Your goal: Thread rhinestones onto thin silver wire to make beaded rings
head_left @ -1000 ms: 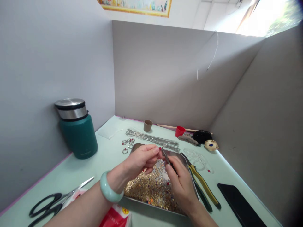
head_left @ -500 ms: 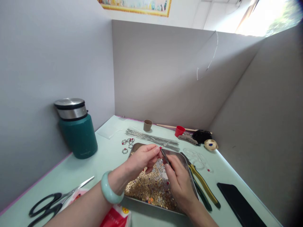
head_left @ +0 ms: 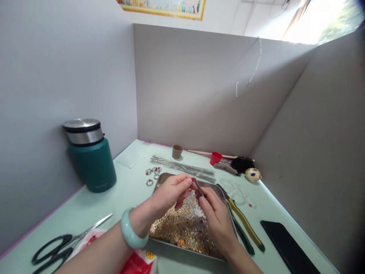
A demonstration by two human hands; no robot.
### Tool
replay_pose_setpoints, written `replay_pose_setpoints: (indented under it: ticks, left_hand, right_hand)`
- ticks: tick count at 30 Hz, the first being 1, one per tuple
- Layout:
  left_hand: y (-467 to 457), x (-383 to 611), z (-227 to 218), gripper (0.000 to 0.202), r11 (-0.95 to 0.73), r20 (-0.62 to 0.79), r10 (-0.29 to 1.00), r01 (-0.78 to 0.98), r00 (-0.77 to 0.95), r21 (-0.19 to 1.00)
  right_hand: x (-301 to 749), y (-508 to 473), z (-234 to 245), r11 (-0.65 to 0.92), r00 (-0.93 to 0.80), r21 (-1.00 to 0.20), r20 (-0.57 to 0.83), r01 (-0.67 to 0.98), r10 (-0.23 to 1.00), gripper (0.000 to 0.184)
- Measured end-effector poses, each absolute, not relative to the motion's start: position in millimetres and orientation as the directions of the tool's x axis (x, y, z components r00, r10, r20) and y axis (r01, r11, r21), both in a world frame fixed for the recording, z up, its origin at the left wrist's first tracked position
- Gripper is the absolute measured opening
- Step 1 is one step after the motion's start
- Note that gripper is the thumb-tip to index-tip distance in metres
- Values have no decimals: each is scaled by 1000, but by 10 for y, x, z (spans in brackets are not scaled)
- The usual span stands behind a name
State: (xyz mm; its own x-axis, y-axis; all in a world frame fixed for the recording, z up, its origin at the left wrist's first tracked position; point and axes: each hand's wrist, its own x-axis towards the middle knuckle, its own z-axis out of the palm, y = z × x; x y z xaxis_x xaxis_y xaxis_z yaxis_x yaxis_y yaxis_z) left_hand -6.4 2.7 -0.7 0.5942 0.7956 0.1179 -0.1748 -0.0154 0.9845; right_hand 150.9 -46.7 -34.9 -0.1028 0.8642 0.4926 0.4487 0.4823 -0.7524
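Observation:
Over the metal tray [head_left: 225, 194] of gold and silver beads, my left hand [head_left: 175, 189] pinches a small beaded piece with a red bead [head_left: 192, 179] showing at the fingertips. The rest of that piece is hidden or too fine to make out. My right hand [head_left: 216, 220] is closed around a slim dark tool [head_left: 199, 187], apparently tweezers, whose tip meets the red bead. A pale green bangle [head_left: 131, 230] circles my left wrist. Behind the tray lie several small beaded rings [head_left: 149, 182] with red beads and a bundle of thin metal wires [head_left: 182, 167].
Scissors [head_left: 61, 247] and a red-white packet [head_left: 141, 262] lie at front left, near a green flask [head_left: 92, 163]. Yellow-green pliers [head_left: 248, 224], a black flat object [head_left: 285, 243] and clear cord [head_left: 236, 192] lie right. Brown [head_left: 177, 151] and red cups [head_left: 216, 158] stand behind.
The view has shifted very slightly. My hands keep nearly the same position, with the tool's tip still at the red bead.

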Motion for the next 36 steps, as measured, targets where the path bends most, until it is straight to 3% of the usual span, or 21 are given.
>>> replay_pose_setpoints:
  ticks: [9, 14, 23, 26, 30, 33, 36]
  left_hand:
    - [30, -71, -2, 26, -176, 114, 832, 63, 544, 982]
    - [24, -82, 36, 25, -306, 179, 844, 179, 506, 935]
    - [60, -75, -89, 20, -602, 469, 796, 419, 382, 680]
    - [58, -53, -108, 21, -559, 440, 823, 375, 360, 739]
    - [56, -41, -57, 25, -265, 187, 858, 101, 478, 959]
    - [52, -53, -9, 26, -84, 96, 824, -47, 558, 995]
    - [47, -69, 17, 27, -31, 91, 806, -111, 584, 993]
  right_hand:
    - [1528, -448, -372, 491, -98, -708, 519, 507, 849, 27]
    - [1522, -457, -369, 489, -88, -680, 534, 547, 841, 27]
    - [1496, -462, -414, 462, -74, -633, 539, 621, 839, 24]
    - [1487, -460, -426, 462, -70, -633, 543, 621, 837, 24]
    - [1485, -474, -387, 471, -83, -667, 526, 578, 846, 25]
    - [1480, -489, -351, 473, -80, -686, 521, 554, 850, 25]
    - [1474, -494, -336, 481, -70, -692, 532, 539, 844, 25]
